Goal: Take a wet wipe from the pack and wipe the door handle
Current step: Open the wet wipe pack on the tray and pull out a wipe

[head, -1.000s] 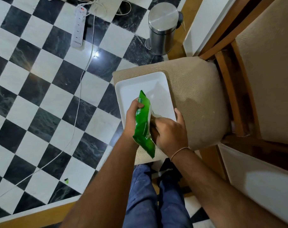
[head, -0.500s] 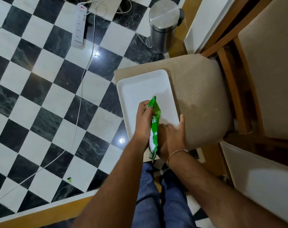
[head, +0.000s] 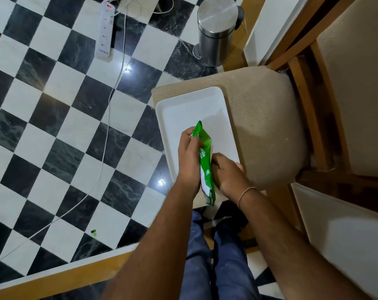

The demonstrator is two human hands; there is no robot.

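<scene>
A green wet-wipe pack [head: 205, 161] stands on its edge above the near end of a white tray [head: 192, 109]. My left hand [head: 189, 156] grips the pack from its left side. My right hand [head: 228, 174] presses against the pack's right face, its fingertips hidden behind the pack. No wipe shows outside the pack. The door handle is not in view.
The tray rests on a beige cushioned chair seat [head: 261, 126] with a wooden frame to the right. A steel pedal bin [head: 217, 31] stands behind the chair. A white power strip [head: 104, 33] and its cable [head: 107, 131] lie on the checkered floor.
The pack has turned more edge-on and sunk a little toward the tray. Both hands stayed on it, with the right hand working at its right face.
</scene>
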